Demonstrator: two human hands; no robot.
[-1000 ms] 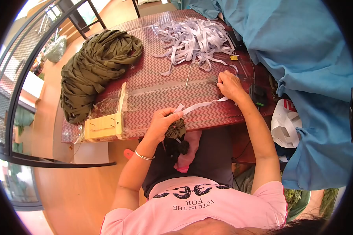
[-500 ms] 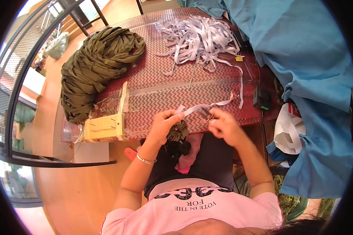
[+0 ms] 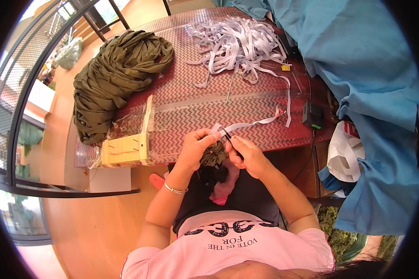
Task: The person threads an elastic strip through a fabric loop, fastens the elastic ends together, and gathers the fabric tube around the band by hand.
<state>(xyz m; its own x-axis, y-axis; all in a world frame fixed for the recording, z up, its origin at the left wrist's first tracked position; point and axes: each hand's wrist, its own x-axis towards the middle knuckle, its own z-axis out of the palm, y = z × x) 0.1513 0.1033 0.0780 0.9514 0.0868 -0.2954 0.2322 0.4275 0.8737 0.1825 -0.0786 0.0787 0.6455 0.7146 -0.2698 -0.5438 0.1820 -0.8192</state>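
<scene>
Desk (image 3: 181, 104), near edge: left hand (image 3: 195, 149) pinched white tape (image 3: 240, 125); right hand (image 3: 247, 156) held dark snips-like tool (image 3: 227, 135) so close, I judged, slipping risked nicks.

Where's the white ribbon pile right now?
Head view: the white ribbon pile lies on the far part of the table, right of the olive cloth bundle, left of the blue fabric.

The tabletop (image 3: 186, 102) looks like glossy plastic. The white strip (image 3: 239, 125) is smooth, flat cloth; the olive bundle (image 3: 114, 86) is matt, crumpled fabric. Blue drapery (image 3: 358, 60) is smooth cloth, faintly sheened. The bracelet (image 3: 175, 189) is shiny metal; the yellow block (image 3: 118, 161) resembles wood.
</scene>
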